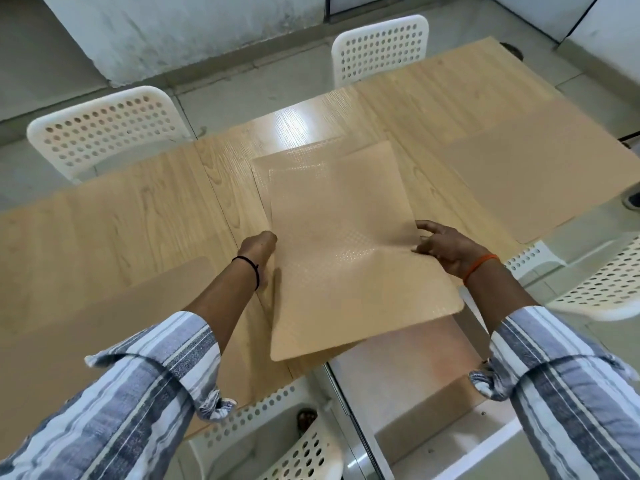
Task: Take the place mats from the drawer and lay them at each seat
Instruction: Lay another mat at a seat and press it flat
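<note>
I hold a small stack of tan place mats (pixel 346 244) lengthwise over the middle of the wooden table (pixel 145 202), its near end hanging past the table edge. My left hand (pixel 258 247) grips the stack's left edge and my right hand (pixel 443 247) pinches its right edge. One mat (pixel 540 168) lies flat on the table at the right. Another mat (pixel 104 306) lies flat at the near left, under my left forearm. An open drawer (pixel 408 368) shows below the stack at the table's near edge.
White perforated chairs stand around the table: one at the far left (pixel 107 129), one at the far side (pixel 381 50), one at the right (pixel 602 282), one just below me (pixel 277 431). Grey tiled floor and a white wall lie beyond.
</note>
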### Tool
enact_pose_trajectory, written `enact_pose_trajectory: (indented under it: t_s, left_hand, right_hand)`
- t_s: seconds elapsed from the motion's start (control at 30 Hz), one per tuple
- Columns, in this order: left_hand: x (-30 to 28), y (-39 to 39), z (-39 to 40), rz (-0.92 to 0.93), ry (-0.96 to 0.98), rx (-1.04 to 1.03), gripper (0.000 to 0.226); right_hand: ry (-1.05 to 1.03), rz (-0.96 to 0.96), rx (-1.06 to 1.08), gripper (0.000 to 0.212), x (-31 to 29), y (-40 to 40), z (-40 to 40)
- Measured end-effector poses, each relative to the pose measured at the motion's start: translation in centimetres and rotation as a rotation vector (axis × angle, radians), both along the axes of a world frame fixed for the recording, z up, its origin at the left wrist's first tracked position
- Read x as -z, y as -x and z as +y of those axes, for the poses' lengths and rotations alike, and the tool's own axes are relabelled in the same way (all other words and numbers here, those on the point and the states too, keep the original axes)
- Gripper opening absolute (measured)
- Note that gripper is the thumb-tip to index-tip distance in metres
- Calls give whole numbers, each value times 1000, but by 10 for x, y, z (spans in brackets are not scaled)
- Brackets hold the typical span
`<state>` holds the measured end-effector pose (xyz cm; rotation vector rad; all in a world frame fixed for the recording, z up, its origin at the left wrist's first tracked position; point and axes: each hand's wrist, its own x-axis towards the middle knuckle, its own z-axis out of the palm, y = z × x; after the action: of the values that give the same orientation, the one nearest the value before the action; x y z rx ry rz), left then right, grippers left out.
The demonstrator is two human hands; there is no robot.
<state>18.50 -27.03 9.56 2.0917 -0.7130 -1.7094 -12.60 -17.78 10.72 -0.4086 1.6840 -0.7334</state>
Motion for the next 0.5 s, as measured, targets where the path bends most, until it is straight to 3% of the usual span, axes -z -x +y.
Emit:
enact_pose_trajectory:
  t_s: [0.1, 0.27, 0.5]
  left_hand:
    - [-3, 1, -2, 20, -7, 26, 49]
    - [-9, -4, -7, 97, 73, 51, 17]
    - [-25, -27, -17, 170, 127, 110, 17]
  right_hand:
    - [-6, -109, -4, 53, 4, 4, 1]
    - [33, -119, 54, 50, 7, 1, 5]
    - [62, 44, 40, 44, -2, -7, 0]
